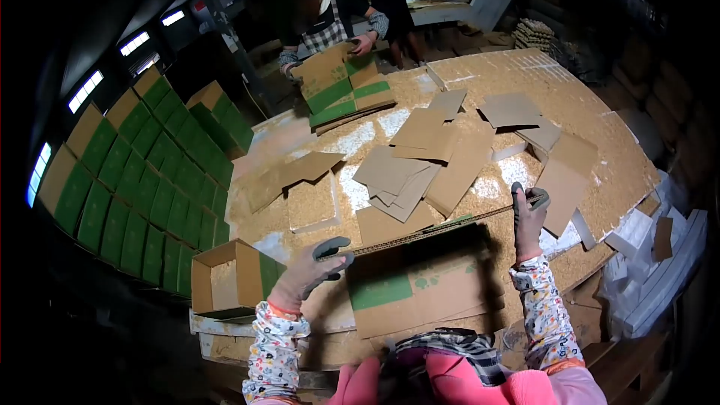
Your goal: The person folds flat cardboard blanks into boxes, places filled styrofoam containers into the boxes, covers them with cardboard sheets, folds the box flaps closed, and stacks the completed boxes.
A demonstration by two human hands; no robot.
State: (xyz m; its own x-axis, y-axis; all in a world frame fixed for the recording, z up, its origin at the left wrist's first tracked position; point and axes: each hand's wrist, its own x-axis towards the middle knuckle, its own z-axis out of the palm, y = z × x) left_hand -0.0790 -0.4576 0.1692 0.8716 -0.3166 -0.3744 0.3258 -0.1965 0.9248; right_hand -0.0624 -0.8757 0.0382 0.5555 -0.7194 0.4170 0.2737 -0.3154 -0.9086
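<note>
A flattened cardboard sheet [435, 232], seen almost edge-on, spans between my two gloved hands. My left hand [319, 266] pinches its left end between thumb and fingers. At the right end, my right hand [529, 214] grips the sheet with the thumb up. Below it, a flat brown and green carton [420, 296] lies near the table's front edge, partly in shadow. Just left of my left hand stands an open carton [225, 279] with a green side. Loose cardboard pieces [401, 180] lie scattered beyond the sheet.
Across the worn table [517, 67], a co-worker [330, 26] holds a green and brown carton [337, 86]. Green cartons [142, 187] are stacked at the left. White wrapped pieces [652, 255] lie beyond the table's right edge. Shallow frames [315, 206] sit among the scraps.
</note>
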